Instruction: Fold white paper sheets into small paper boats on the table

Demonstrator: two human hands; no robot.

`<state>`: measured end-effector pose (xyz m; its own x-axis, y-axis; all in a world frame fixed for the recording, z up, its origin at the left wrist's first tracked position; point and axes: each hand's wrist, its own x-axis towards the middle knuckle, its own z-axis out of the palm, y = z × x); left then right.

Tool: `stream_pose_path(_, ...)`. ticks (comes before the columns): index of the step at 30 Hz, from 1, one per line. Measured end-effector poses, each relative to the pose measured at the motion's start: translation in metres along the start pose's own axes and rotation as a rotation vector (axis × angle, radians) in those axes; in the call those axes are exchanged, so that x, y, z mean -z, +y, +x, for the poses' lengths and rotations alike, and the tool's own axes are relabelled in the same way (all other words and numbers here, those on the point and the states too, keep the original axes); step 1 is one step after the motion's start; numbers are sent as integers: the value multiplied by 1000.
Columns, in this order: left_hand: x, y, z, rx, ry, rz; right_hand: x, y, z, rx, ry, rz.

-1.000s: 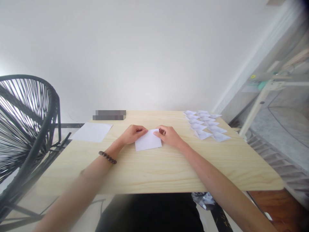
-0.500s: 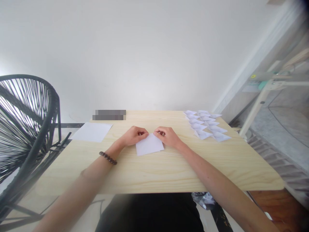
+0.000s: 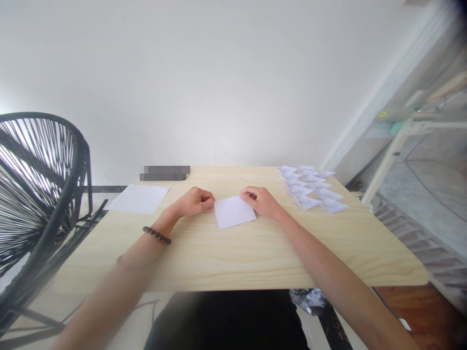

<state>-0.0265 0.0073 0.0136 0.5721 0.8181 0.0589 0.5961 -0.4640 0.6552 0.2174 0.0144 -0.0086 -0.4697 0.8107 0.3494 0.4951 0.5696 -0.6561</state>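
A small sheet of folded white paper lies slightly turned on the wooden table in front of me. My right hand pinches its upper right corner between thumb and fingers. At the opposite upper corner is my left hand, with thumb and fingertips closed on the paper's edge. Dark beads circle my left wrist. To the right, several folded white paper pieces stand in two rows. A larger flat stack or sheet of white paper rests at the table's left edge.
A pixelated dark block covers something at the table's back left. A black corded chair stands left of the table. The white wall rises behind. A pale metal frame stands at the right.
The folded paper has shifted right and a little away from me, and turned slightly. My hands are farther apart: the left moved left to its corner, the right moved right.
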Motion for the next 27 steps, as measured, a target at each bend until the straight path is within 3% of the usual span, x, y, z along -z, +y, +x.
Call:
stream_pose_path(5,-10,6,5,-40,105,13,-9,-4,1,16,25,-39)
stream_pose_path(15,-19,1,9,-24,95,-94,-21,-5,1,-140,146,55)
stream_pose_path(19,-18,-2,9,-91,153,-12,-24,-4,1,-109,155,-1)
stream_pose_path(23,-17,-7,9,-206,90,120,-25,-3,1,-84,123,-50)
stream_pose_path(27,-15,-11,8,-228,84,235,-20,-2,-3,-30,62,-79)
